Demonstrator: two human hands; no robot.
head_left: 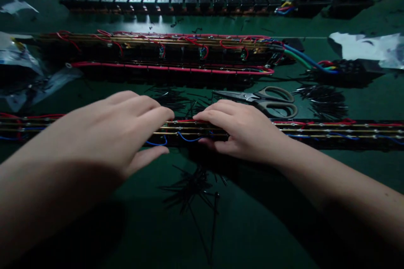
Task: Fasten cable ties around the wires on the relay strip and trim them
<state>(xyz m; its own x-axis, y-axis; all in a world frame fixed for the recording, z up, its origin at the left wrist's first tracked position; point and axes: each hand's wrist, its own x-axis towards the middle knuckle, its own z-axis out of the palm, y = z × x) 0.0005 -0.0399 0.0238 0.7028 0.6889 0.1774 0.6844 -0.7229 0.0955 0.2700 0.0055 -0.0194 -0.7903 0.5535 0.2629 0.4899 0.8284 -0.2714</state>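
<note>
my left hand (116, 130): fingers astride the wired strip (186, 133), cannot tell if pinching | wired strip: crosswise on worktop (151, 227), under both hands | my right hand (243, 128): fingers pinching its edges | scissors (260, 98): just beyond

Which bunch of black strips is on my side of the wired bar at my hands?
The bunch nearest you, in front of the wired bar. Beyond it lie a second bunch past your left hand and a third right of the scissors.
</note>
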